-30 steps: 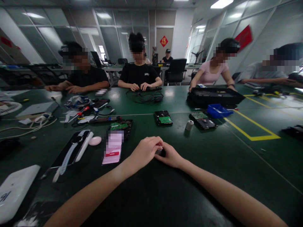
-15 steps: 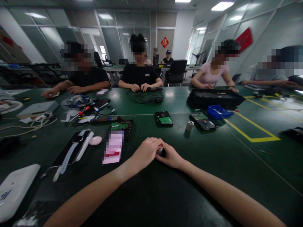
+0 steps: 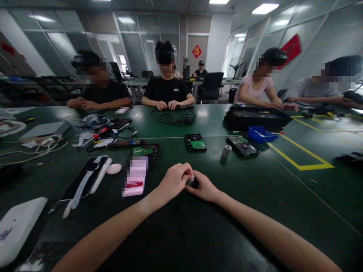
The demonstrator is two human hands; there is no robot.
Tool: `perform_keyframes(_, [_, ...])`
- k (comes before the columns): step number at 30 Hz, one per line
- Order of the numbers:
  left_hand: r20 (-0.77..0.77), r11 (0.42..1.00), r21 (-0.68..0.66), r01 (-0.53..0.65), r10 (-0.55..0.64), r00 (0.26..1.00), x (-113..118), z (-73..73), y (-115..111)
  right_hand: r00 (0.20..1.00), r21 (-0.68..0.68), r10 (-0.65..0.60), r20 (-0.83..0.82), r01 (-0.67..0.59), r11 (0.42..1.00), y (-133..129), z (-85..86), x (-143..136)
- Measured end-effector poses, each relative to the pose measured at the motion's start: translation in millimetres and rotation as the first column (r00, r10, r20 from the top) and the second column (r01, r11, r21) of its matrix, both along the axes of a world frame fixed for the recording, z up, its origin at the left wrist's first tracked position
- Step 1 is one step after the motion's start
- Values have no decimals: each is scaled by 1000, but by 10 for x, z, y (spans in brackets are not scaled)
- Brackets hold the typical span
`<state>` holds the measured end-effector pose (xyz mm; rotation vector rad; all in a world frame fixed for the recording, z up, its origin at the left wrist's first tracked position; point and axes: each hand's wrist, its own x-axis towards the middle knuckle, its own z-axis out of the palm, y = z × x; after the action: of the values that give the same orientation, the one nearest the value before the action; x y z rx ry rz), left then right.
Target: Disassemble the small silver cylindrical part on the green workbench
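Both my hands meet over the green table around a small silver metal cylinder [image 3: 191, 180], mostly covered by fingers. My left hand [image 3: 177, 179] is closed, its fingertips pinched at the cylinder's top. My right hand [image 3: 204, 186] curls around the cylinder's right side, thumb at the front, and holds it on the table. A similar silver cylinder [image 3: 226, 151] with a narrower top stands upright beyond my right hand. Two hard drives with green circuit boards lie past my hands, one hard drive [image 3: 196, 142] straight ahead and another hard drive [image 3: 243, 146] to the right.
Left of my hands lie a lit phone [image 3: 135, 176], another circuit-board drive [image 3: 153, 153], a pink disc [image 3: 114, 168], a watch [image 3: 92, 166] and a white box [image 3: 21, 226]. A blue tray [image 3: 262, 134] and black bin [image 3: 258, 118] stand right. Several people sit across the table.
My left fingers have curled and turned at the cylinder's top, showing more of its side. My right hand stays put. Across the table, people's hands at left and right have shifted.
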<state>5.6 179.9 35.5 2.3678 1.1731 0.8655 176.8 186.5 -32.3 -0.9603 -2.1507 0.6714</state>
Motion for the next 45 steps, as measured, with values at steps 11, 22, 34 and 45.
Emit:
perform_keyframes(11, [-12,999,-30,18,-19,1000,-2,33,-37,1000,43,16,-11,-16,999,10,-22,3])
perform_keyframes(22, [-69,998,60,-18,22,997,-6,0,-6,1000,49,13,-10,-13,999,6,-19,-4])
perform_keyframes(34, [7,984,169,-53,53,999,8,-100,28,999,42,21,-35,-19,999,2,-12,-10])
perform_keyframes(45, [33,989,141,34,-39,999,-11,-66,112,999,24,-6,-31,7,1000,13,-11,-13])
